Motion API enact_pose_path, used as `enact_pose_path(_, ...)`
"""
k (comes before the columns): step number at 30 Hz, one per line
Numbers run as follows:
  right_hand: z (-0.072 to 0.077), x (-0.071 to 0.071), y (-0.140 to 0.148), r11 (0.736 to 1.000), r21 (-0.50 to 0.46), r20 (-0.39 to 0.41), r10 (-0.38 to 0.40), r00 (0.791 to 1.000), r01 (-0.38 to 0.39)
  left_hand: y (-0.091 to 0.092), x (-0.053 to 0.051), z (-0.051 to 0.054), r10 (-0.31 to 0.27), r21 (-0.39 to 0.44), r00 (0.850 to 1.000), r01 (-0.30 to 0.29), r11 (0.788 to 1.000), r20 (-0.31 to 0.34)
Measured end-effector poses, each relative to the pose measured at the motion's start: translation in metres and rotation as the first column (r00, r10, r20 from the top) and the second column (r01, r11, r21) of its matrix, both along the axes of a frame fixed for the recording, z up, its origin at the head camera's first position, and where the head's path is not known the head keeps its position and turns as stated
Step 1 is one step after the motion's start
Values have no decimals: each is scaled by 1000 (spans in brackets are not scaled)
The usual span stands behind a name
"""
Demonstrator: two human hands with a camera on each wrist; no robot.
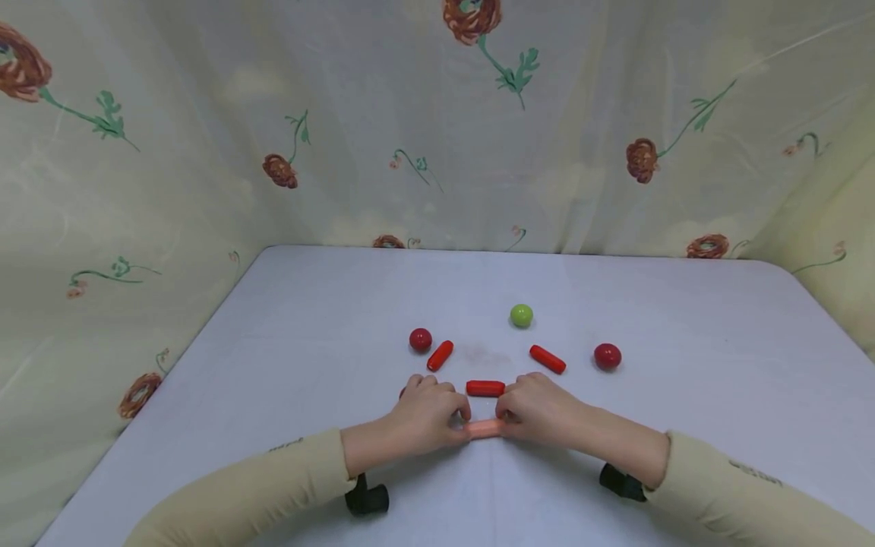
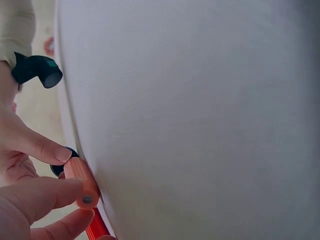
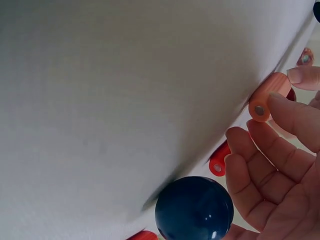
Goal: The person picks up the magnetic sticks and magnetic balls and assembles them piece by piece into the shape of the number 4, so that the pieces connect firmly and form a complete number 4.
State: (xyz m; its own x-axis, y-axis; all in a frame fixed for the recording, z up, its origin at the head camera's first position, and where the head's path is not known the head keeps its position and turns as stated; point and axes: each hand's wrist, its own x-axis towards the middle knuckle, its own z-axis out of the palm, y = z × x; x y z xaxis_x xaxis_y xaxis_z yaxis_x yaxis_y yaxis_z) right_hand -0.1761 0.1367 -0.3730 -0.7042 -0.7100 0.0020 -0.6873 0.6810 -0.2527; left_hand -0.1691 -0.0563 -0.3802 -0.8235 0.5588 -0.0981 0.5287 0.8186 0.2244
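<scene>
An orange magnetic rod (image 1: pixel 484 429) lies crosswise at the near middle, a small metal disc showing on its end in both wrist views. My left hand (image 1: pixel 427 414) pinches its left end between thumb and finger. At the other end, my right hand (image 1: pixel 543 410) pinches the same rod. Just beyond it lies a parallel red rod (image 1: pixel 485 388). A dark blue ball (image 3: pixel 194 207) is beside my right fingers in the right wrist view; the hand hides it from the head view. Behind my left hand, a red ball (image 1: pixel 402 393) is mostly hidden.
Farther back, one red rod (image 1: pixel 440 355) slants beside a red ball (image 1: pixel 420 339). Another red rod (image 1: pixel 548 359) lies on the right, with a second red ball (image 1: pixel 607 356) beyond it. A green ball (image 1: pixel 522 315) is farthest back on the white table (image 1: pixel 328 304).
</scene>
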Motion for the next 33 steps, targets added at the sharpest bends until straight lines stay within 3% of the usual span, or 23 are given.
enact_pose_path(10, -2, -2, -2, 999, -26, -18, -24, 1000, 24, 1, -8, 1, 12, 15, 1000, -12, 1000, 10)
enact_pose_path(17, -1, -3, -5, 996, -5, 43, -88, 995, 89, 1, -12, 2, 32, 19, 999, -33, 999, 27)
enact_pose_path(25, -2, -5, -7, 996, -80, 106, -36, 994, 45, 1, -14, 0, 25, 25, 999, -25, 999, 29)
enact_pose_path(33, -1, -5, -6, 989, -113, 208, -67, 976, 93, 2, -16, -1, 21, 30, 999, -22, 999, 32)
